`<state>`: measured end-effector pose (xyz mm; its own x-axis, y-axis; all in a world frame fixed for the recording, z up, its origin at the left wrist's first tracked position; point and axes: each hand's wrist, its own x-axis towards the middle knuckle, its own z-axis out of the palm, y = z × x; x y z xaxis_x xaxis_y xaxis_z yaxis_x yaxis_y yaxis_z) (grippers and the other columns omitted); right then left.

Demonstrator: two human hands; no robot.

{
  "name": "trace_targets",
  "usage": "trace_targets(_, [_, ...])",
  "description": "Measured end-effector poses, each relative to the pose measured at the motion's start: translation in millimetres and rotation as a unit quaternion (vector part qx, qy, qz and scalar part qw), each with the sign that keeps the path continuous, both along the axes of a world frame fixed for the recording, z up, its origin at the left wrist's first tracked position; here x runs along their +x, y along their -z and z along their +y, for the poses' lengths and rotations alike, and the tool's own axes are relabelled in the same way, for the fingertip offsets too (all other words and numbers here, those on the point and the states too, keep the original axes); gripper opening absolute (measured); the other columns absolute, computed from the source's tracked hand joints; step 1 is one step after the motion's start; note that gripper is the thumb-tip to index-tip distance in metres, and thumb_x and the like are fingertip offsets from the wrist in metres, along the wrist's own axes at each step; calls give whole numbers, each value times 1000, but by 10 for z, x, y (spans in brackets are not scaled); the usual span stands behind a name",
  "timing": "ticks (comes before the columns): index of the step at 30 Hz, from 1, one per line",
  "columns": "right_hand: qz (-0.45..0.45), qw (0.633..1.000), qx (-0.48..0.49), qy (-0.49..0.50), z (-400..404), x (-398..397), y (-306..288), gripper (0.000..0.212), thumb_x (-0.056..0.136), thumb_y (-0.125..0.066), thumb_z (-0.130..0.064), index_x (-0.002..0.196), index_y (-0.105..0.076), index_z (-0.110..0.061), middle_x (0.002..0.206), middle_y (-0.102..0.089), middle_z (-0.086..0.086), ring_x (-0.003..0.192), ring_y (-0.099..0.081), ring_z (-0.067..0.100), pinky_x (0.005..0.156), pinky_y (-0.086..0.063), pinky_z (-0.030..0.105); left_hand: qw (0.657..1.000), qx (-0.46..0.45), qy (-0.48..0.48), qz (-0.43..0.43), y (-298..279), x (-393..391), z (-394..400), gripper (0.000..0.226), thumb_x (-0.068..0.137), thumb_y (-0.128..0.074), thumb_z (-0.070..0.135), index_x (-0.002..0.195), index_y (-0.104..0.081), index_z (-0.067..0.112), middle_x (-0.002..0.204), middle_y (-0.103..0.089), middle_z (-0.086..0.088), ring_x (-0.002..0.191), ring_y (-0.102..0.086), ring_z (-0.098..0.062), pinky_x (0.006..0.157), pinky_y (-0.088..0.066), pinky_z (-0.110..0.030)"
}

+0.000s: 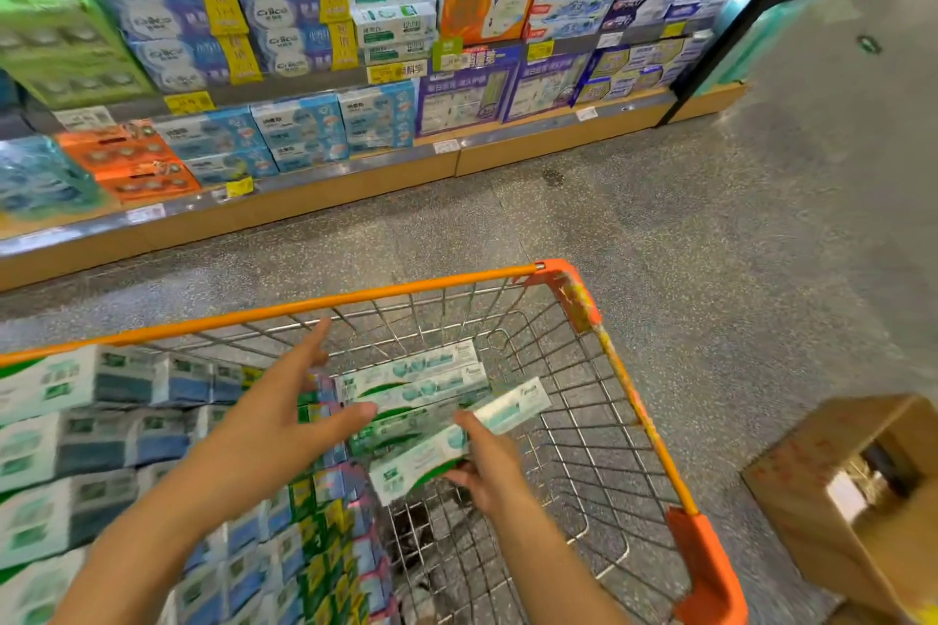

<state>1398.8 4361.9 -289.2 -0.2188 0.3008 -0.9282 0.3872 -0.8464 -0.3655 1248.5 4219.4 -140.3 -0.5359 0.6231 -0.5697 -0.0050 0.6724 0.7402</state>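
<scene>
A wire shopping cart with an orange rim [325,302] fills the lower half of the view. Its left side is packed with several stacked toothpaste boxes [122,426]. My right hand [490,464] grips a long white and teal toothpaste box [457,442] that lies tilted over the cart. Just behind it, a few similar boxes [413,378] lie on top of the stack. My left hand [276,414] hovers over the stack with fingers stretched out, its thumb close to the held box.
Store shelves [355,168] with boxed toothpaste packs run along the back. A speckled grey floor [660,228] lies ahead and to the right. An opened cardboard carton [858,487] stands on the floor right of the cart.
</scene>
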Motion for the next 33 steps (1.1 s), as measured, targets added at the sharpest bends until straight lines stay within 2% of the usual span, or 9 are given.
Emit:
trace_targets(4, [-78, 996, -39, -8, -92, 36, 545, 31, 87, -66, -18, 107, -55, 1, 92, -65, 17, 76, -65, 29, 46, -54, 33, 1000, 13, -10, 9, 48, -49, -14, 109, 49, -55, 84, 143, -9, 53, 133, -38, 23, 124, -40, -6, 97, -38, -28])
trace_targets(7, [-81, 995, -63, 12, -164, 1, 787, 39, 89, -64, -19, 116, -52, 5, 91, -61, 16, 75, -60, 30, 49, -51, 38, 999, 32, -25, -4, 41, -72, -54, 97, 57, -59, 62, 142, -13, 54, 130, -43, 25, 124, -44, -7, 99, -42, -32])
trace_targets(14, [-67, 994, -76, 38, -298, -242, 912, 32, 92, -60, -13, 121, -53, 0, 109, -50, 14, 111, -54, 41, 76, -50, 40, 999, 33, -28, 1, 178, -177, -135, 100, 38, -57, 91, 127, -18, 72, 118, -46, 41, 116, -48, 7, 98, -42, -32])
trace_targets(19, [-46, 996, -82, 0, -275, -153, 915, 28, 94, -55, -8, 119, -52, 5, 92, -59, 11, 73, -56, 23, 66, -56, 29, 999, 33, -25, 14, 169, -225, -135, 104, 28, -53, 96, 125, -20, 74, 120, -47, 38, 112, -49, 9, 96, -42, -31])
trace_targets(22, [-82, 982, -57, -158, -252, -101, 687, 47, 92, -59, -12, 134, -44, 4, 87, -59, 9, 65, -52, 14, 66, -53, 22, 998, 46, -12, 29, 75, -188, -127, 101, 35, -54, 93, 128, -21, 71, 121, -47, 36, 113, -50, 6, 97, -43, -33])
trace_targets(24, [-118, 948, 81, -284, -183, -208, 293, 57, 91, -62, -20, 137, -38, 4, 115, -61, 12, 86, -59, 16, 64, -50, 13, 997, 60, -7, 47, -51, -152, -126, 86, 51, -58, 84, 128, -23, 70, 121, -48, 35, 113, -52, 3, 99, -44, -36])
trace_targets(27, [-52, 855, 359, -371, 18, -390, -620, 69, 88, -66, -34, 143, -35, -7, 141, -47, 10, 125, -48, 22, 96, -41, 26, 993, 94, 3, 68, -383, -106, -183, 72, 53, -59, 78, 119, -30, 75, 116, -52, 34, 108, -54, 3, 95, -46, -35])
trace_targets(30, [16, 728, 561, -394, 216, -279, -1809, 67, 88, -64, -37, 143, -35, -12, 140, -46, 7, 130, -41, 22, 104, -33, 30, 985, 123, 24, 117, -875, -31, -219, 79, 33, -57, 93, 108, -35, 81, 107, -61, 34, 104, -58, 1, 87, -48, -31])
trace_targets(33, [28, 598, 739, -309, 274, 210, -2818, 59, 84, -65, -37, 130, -51, -2, 118, -61, 13, 110, -53, 28, 93, -36, 29, 968, 176, 64, 168, -1318, 158, -121, 63, 44, -61, 88, 103, -41, 79, 104, -58, 40, 103, -60, -3, 89, -48, -37])
